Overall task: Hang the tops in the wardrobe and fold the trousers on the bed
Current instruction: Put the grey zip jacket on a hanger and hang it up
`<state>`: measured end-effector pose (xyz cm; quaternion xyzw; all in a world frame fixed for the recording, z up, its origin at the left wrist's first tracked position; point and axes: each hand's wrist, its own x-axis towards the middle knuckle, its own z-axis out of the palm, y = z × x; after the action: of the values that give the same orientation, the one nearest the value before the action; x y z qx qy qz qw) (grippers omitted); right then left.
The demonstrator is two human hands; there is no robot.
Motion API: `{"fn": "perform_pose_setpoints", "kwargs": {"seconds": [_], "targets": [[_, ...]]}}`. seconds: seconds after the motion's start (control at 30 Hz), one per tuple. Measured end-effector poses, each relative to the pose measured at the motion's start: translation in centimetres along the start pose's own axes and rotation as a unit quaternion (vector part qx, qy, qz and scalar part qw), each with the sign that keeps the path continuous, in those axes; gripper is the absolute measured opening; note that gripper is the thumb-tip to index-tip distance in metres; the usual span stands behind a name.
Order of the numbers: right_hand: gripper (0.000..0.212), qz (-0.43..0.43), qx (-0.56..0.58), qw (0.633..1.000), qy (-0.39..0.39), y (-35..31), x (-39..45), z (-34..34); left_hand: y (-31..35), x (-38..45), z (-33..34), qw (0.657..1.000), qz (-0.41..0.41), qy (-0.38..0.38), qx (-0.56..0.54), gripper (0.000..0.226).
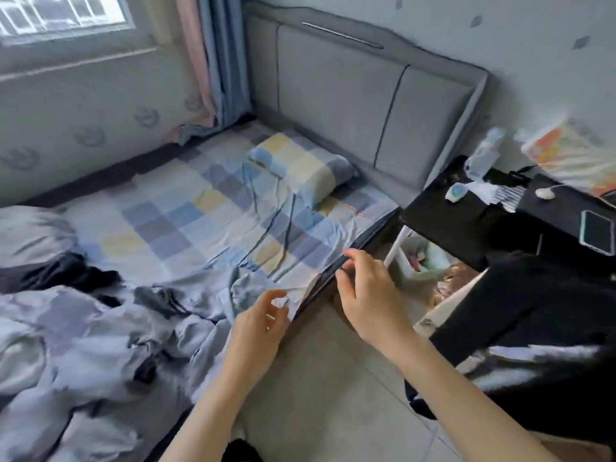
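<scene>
A heap of pale lilac-grey and dark clothes (83, 331) lies crumpled on the near left of the bed (186, 215), which has a blue, yellow and grey checked sheet. My left hand (260, 325) is at the bed's right edge, its fingers pinching a crumpled fold of the sheet (293, 296). My right hand (366, 291) hovers just to the right, over the dark mattress edge, fingers spread and fingertips touching that edge. A black garment with a white stripe (533, 328) hangs at the right. No wardrobe is in view.
A checked pillow (300, 161) lies against the grey padded headboard (350, 95). A black bedside table (500, 221) carries a phone (596, 231), a bottle and small items. A bin sits under it. Bare tiled floor (333, 378) runs between bed and table.
</scene>
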<state>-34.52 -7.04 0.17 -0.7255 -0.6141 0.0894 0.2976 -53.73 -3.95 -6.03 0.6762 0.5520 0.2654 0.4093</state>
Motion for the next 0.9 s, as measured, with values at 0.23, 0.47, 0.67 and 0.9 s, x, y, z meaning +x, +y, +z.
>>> {"fn": "perform_pose_setpoints", "kwargs": {"seconds": [0.23,0.47,0.67,0.9], "targets": [[0.036,0.037,0.034,0.984,-0.174,-6.2,5.4,15.5,-14.3,3.0,-10.5,0.985,-0.171,0.015,0.009,0.015],[0.034,0.154,0.028,0.938,-0.309,-7.2,10.4,31.5,-27.2,10.6,-14.9,0.946,-0.322,-0.022,0.017,0.021],[0.037,0.173,-0.014,0.905,-0.389,-3.8,13.7,44.7,-38.0,17.6,-11.7,0.904,-0.426,-0.045,-0.004,0.029],[0.041,0.108,-0.037,0.898,-0.425,-1.3,17.5,60.6,-49.3,23.0,-5.3,0.873,-0.486,0.012,-0.025,0.043]]}}
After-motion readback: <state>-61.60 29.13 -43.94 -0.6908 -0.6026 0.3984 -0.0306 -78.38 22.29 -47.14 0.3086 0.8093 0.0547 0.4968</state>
